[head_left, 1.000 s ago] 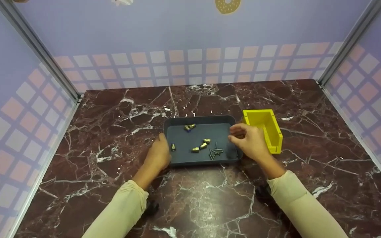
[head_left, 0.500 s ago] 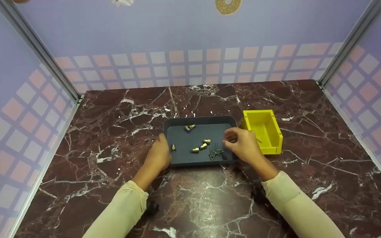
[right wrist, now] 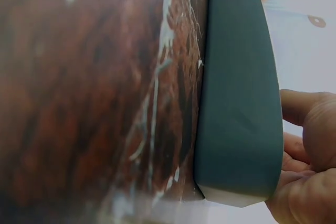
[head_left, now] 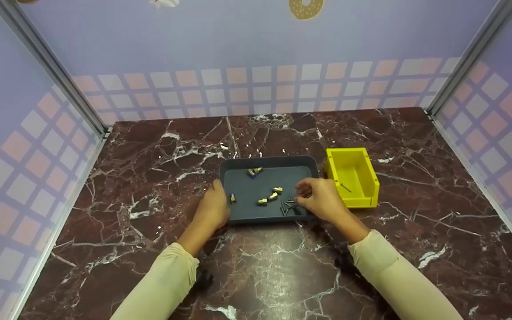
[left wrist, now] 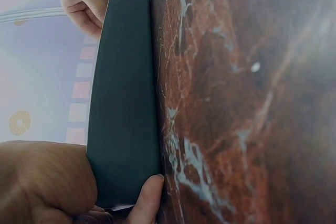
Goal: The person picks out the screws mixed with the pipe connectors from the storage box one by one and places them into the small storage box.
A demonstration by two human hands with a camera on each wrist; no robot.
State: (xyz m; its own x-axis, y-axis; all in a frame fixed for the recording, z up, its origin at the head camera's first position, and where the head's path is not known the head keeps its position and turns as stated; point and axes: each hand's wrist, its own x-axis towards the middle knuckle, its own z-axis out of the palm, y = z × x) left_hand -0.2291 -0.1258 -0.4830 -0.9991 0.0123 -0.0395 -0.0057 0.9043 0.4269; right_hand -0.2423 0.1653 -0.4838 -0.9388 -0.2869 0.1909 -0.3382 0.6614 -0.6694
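Note:
In the head view a dark grey tray (head_left: 274, 218) lies on the marble-patterned table. My left hand (head_left: 214, 206) grips its left end; the left wrist view shows a finger low against the tray's wall. Over the right part of the tray is my right hand (head_left: 320, 198), fingers curved and the thumb apart from the index finger. Its fingertips are right at a small pile of thin grey screws (head_left: 286, 207). Several short brass fittings (head_left: 274, 196) lie about the tray, some with blue on them. In the right wrist view, the tray wall (right wrist: 239, 103) hides the fingertips.
Just right of the tray stands a yellow open-fronted bin (head_left: 374, 193), with one screw (head_left: 346, 188) on its floor. Patterned panels (head_left: 260, 89) close off the table's back and both sides.
My right hand has moved left and down from beside the yellow bin to the screw pile, uncovering the screw in the bin. The left hand and tray stay in place.

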